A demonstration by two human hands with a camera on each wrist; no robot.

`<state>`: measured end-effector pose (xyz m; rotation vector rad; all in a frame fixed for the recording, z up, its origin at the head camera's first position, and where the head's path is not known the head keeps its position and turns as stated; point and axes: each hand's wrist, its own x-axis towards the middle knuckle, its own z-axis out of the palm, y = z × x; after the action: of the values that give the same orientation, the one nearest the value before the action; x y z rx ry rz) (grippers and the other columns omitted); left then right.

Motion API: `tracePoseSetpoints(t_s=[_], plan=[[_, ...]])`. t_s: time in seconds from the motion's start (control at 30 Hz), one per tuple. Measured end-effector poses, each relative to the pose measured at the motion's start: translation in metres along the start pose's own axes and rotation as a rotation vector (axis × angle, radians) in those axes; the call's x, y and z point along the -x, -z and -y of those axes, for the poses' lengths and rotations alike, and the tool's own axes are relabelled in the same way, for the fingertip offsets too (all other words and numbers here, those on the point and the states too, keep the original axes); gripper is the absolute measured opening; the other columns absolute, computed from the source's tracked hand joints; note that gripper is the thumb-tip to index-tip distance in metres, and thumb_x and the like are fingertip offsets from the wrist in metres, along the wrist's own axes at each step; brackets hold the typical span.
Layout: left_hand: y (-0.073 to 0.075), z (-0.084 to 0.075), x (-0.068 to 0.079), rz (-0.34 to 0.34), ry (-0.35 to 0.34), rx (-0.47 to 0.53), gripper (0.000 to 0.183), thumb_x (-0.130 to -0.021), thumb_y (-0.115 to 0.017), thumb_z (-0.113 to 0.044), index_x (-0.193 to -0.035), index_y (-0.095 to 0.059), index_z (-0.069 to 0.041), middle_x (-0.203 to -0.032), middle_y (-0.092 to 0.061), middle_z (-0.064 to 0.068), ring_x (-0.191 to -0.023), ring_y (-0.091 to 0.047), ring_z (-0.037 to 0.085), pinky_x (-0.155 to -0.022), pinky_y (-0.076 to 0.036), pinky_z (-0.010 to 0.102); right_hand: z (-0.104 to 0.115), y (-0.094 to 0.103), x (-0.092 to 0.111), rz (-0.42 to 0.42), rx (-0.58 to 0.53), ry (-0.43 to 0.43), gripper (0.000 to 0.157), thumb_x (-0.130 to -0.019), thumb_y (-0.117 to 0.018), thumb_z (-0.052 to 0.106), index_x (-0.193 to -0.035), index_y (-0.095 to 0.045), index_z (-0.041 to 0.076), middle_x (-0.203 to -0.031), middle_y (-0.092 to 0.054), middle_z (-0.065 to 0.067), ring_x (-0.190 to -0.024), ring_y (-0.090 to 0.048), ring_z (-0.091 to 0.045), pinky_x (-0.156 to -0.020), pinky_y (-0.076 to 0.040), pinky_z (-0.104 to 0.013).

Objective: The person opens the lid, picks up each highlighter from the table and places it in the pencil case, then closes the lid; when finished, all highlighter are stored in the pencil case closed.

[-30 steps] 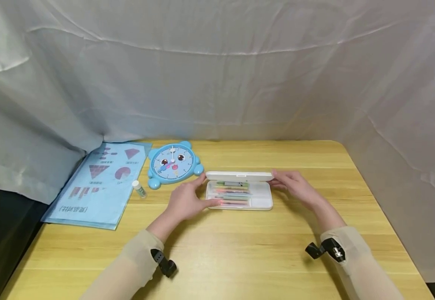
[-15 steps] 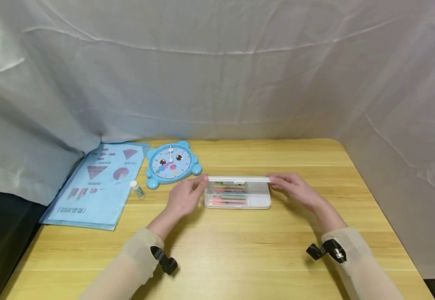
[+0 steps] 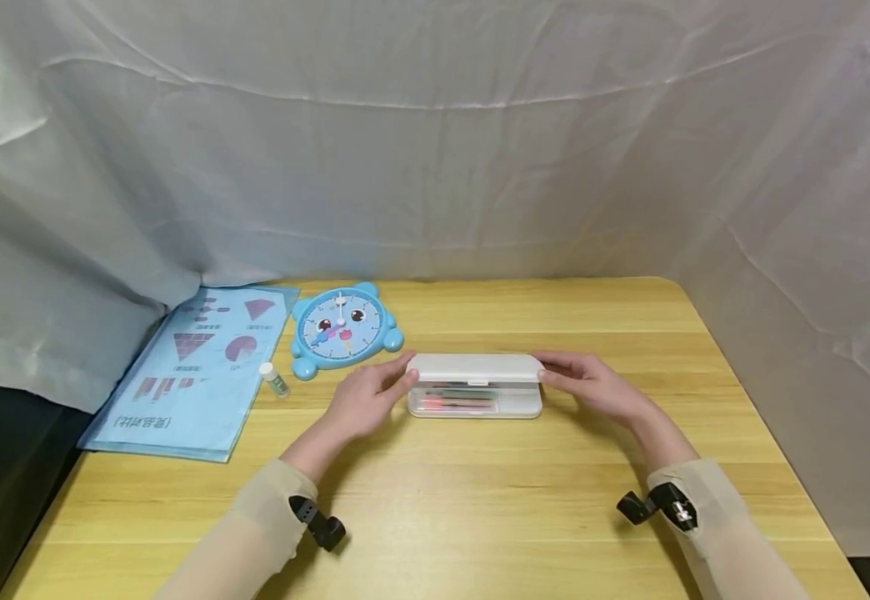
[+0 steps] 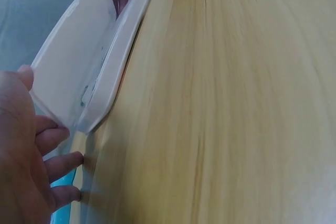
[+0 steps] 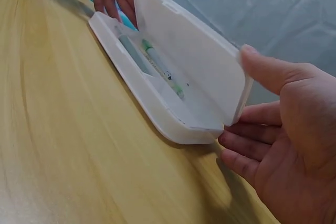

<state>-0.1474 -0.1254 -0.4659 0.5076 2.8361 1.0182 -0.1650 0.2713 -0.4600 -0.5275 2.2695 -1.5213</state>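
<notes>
A white plastic pencil case [image 3: 517,406] lies on the table in the head view, its lid [image 3: 476,367] tilted partway down over the tray. Several pens [image 3: 457,403] show inside through the gap; in the right wrist view a green-ended pen [image 5: 152,56] is among them. My left hand [image 3: 363,402] holds the lid's left end between thumb and fingers. At the other end, my right hand [image 3: 596,385] grips the lid, thumb on its front edge and fingers by the hinge side. The pens at the back are hidden beneath the lid.
A blue toy clock [image 3: 341,323] with a cartoon face lies behind my left hand. Left of it are a small white-capped glue stick [image 3: 273,380] and blue printed folders [image 3: 187,375]. A grey cloth [image 3: 435,167] hangs along the table's back and sides.
The lid has swung from nearly upright down toward the front, covering more of the pens. My left thumb has moved from the tray's front onto the lid. The case itself stays about in place.
</notes>
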Motion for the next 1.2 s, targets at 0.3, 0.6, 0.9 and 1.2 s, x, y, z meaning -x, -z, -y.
tracePoseSetpoints(t_s=[0.3, 0.6, 0.9, 1.2], plan=[[0.003, 0.003, 0.003, 0.093, -0.027, -0.061, 0.081, -0.101, -0.053, -0.071, -0.164, -0.043, -0.022, -0.073, -0.059, 0.006, -0.061, -0.045, 0.015, -0.066, -0.045, 0.040, -0.002, -0.006, 0.004, 0.043, 0.046, 0.056, 0.070, -0.099, -0.077, 0.018, -0.156, -0.044, -0.007, -0.158, -0.047, -0.026, -0.145, -0.045, -0.043, -0.118, -0.034, -0.050], [0.000, 0.000, 0.006, 0.084, -0.021, -0.159, 0.088, -0.092, -0.067, -0.073, -0.163, -0.045, -0.026, -0.057, -0.041, -0.004, -0.053, -0.031, 0.011, -0.054, -0.034, 0.035, -0.003, -0.013, 0.008, 0.011, 0.131, 0.101, 0.081, -0.088, -0.089, 0.018, -0.154, -0.048, -0.006, -0.157, -0.049, -0.024, -0.145, -0.046, -0.042, -0.118, -0.033, -0.051], [-0.004, -0.008, 0.010, 0.051, -0.041, -0.194, 0.089, -0.085, -0.077, -0.069, -0.158, -0.053, -0.024, -0.052, -0.039, -0.005, -0.050, -0.032, 0.010, -0.050, -0.034, 0.034, 0.006, -0.018, 0.015, -0.034, 0.265, 0.057, 0.087, -0.083, -0.094, 0.024, -0.153, -0.051, -0.005, -0.157, -0.049, -0.024, -0.144, -0.048, -0.041, -0.118, -0.033, -0.052], [0.000, -0.012, 0.011, 0.059, -0.084, -0.257, 0.094, -0.090, -0.068, -0.074, -0.162, -0.047, -0.018, -0.100, -0.076, 0.008, -0.079, -0.066, 0.020, -0.074, -0.054, 0.040, 0.013, -0.013, 0.017, -0.041, 0.380, 0.057, 0.090, -0.085, -0.092, 0.033, -0.153, -0.050, -0.006, -0.154, -0.052, -0.024, -0.142, -0.048, -0.043, -0.118, -0.034, -0.055]])
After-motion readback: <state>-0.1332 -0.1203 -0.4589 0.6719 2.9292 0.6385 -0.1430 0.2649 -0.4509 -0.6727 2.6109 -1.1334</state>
